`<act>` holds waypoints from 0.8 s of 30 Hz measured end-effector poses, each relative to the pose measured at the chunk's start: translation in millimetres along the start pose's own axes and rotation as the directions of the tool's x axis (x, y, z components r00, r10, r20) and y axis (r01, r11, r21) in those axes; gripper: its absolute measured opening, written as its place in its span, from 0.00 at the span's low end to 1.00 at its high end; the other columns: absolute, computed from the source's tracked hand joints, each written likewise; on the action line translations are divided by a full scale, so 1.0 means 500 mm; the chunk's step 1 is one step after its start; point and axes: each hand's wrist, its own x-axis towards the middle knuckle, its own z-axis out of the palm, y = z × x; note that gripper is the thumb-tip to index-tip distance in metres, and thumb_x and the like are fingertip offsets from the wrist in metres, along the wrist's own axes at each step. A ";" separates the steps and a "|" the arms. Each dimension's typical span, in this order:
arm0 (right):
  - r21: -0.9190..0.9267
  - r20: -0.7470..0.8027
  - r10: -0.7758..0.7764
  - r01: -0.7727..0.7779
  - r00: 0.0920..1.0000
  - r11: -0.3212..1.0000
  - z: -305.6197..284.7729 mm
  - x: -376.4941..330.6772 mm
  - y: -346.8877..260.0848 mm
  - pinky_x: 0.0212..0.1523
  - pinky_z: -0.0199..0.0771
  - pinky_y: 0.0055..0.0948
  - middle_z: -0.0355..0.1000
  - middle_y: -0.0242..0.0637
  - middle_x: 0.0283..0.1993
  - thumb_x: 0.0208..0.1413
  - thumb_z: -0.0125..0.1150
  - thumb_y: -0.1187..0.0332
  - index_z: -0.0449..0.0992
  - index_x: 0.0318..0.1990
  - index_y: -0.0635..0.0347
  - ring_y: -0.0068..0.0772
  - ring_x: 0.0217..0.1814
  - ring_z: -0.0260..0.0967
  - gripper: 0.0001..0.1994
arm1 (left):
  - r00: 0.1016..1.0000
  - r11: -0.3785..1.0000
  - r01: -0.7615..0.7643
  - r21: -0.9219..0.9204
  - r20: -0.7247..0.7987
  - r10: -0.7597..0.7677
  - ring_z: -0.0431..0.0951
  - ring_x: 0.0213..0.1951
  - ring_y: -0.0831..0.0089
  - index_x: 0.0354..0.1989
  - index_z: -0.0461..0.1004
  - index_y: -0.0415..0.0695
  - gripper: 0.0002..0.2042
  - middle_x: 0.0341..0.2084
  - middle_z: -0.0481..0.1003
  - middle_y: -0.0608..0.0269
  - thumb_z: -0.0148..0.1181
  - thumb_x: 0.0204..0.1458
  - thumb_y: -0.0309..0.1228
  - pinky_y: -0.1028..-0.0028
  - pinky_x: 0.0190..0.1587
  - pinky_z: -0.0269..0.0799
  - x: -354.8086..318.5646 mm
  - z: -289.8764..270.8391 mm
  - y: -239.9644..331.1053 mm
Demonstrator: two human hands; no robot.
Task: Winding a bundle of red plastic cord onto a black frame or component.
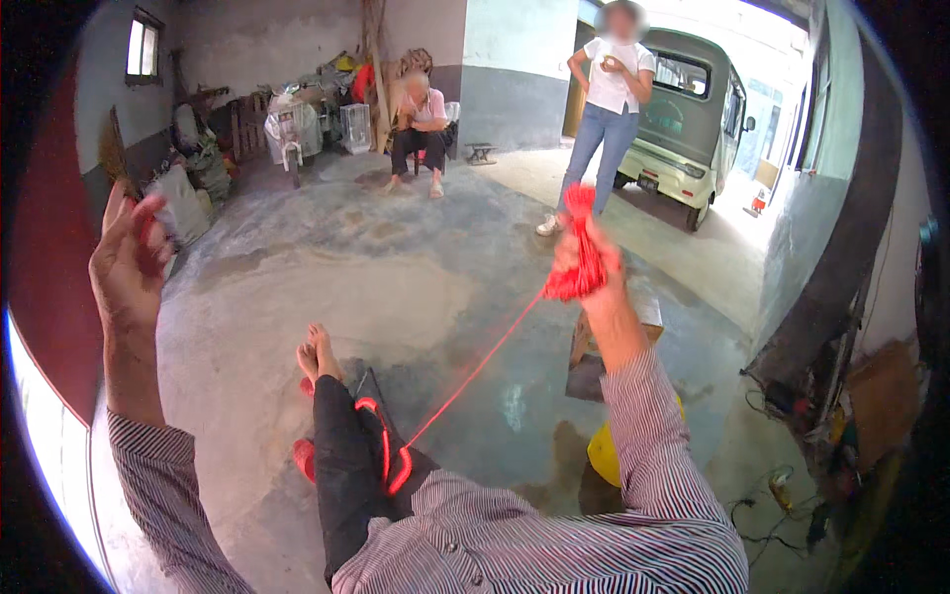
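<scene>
My right hand point(566, 253), raised to the right of centre, is closed around a bundle of thin red cord point(582, 269). One taut red strand point(475, 368) slants from the bundle down to my lap. There, a thicker red braided piece point(401, 469) curves over my dark trousers, next to a dark strip-like object point(368, 384). My left hand point(129, 262) is held up at the far left with its fingers apart. Motion smears its fingertips, and a red patch shows on them; I cannot tell what that is.
A low wooden stool point(645, 315) and a yellow rounded object point(604, 455) are by my right arm. Red slippers point(305, 459) lie near my bare foot. One person sits at the back; another stands before a small van point(683, 129). Clutter and wires point(782, 490) line the right wall.
</scene>
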 end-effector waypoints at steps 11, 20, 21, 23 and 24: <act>0.205 -0.162 0.585 -0.553 0.794 0.807 -0.005 -0.195 0.300 0.23 0.71 0.31 0.71 0.39 0.26 0.62 0.47 0.52 0.68 0.49 0.65 0.33 0.22 0.69 0.22 | 0.749 0.686 0.647 0.331 -0.107 -0.654 0.63 0.17 0.82 0.45 0.74 0.42 0.15 0.22 0.70 0.70 0.55 0.47 0.31 0.80 0.19 0.58 -0.222 -0.043 -0.285; 0.163 0.029 0.742 -0.736 0.670 0.657 0.098 -0.245 0.443 0.22 0.75 0.26 0.72 0.36 0.31 0.64 0.44 0.55 0.66 0.49 0.63 0.29 0.23 0.72 0.19 | 0.368 0.618 0.625 0.478 0.518 -0.772 0.69 0.54 0.71 0.61 0.61 0.38 0.24 0.51 0.71 0.58 0.52 0.59 0.36 0.72 0.56 0.64 -0.525 0.173 -0.355; 0.204 0.070 0.730 -0.726 0.680 0.657 0.097 -0.248 0.447 0.22 0.75 0.26 0.72 0.36 0.31 0.64 0.44 0.55 0.66 0.49 0.63 0.29 0.23 0.72 0.19 | 0.478 0.639 0.708 0.301 0.461 -0.748 0.70 0.53 0.70 0.61 0.61 0.37 0.24 0.50 0.71 0.58 0.53 0.59 0.35 0.71 0.57 0.64 -0.547 0.186 -0.361; 0.211 0.147 0.753 -0.764 0.642 0.610 0.096 -0.254 0.455 0.21 0.74 0.23 0.72 0.34 0.32 0.64 0.45 0.54 0.66 0.48 0.62 0.25 0.23 0.72 0.18 | 0.570 0.648 0.753 0.112 0.382 -0.728 0.70 0.52 0.70 0.60 0.61 0.37 0.24 0.50 0.72 0.58 0.54 0.58 0.34 0.71 0.57 0.63 -0.562 0.203 -0.371; 0.210 0.059 0.721 -0.715 0.690 0.667 0.099 -0.256 0.465 0.21 0.75 0.24 0.73 0.34 0.32 0.64 0.45 0.52 0.67 0.47 0.61 0.26 0.23 0.72 0.19 | 0.606 0.667 0.740 0.084 0.346 -0.716 0.71 0.51 0.70 0.59 0.62 0.37 0.22 0.48 0.72 0.59 0.55 0.57 0.32 0.70 0.56 0.65 -0.563 0.209 -0.371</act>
